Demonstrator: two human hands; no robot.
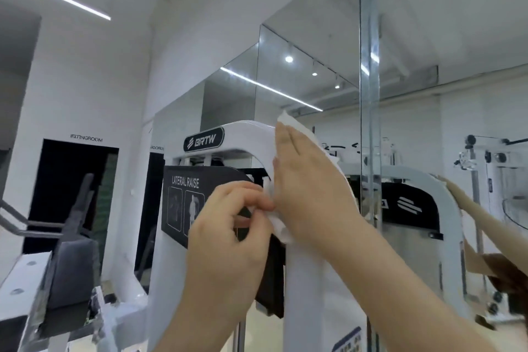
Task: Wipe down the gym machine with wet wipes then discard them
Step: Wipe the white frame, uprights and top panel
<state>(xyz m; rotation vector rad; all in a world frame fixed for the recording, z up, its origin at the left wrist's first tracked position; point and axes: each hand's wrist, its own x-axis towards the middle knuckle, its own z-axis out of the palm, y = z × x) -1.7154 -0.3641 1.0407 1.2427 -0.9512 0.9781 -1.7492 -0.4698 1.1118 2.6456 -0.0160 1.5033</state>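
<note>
Head view showed the right hand laid flat at the centre of the frame, fingers straight and close together. It pressed the wet wipe against the outer curve of the white gym machine, just below the top of its arch. The left hand, lower and to the left, pinched the wipe's lower edge between thumb and curled fingers, touching the heel of the right hand. The wipe's upper corner stuck up past the right fingertips, above the arch's edge.

Open air lay above the arch. A mirror stood close on the right, reflecting the machine and an arm. Left of the hands sat the black LATERAL RAISE placard, with the BRTW badge above it. A grey seat pad filled the lower left, with a dark doorway behind it.
</note>
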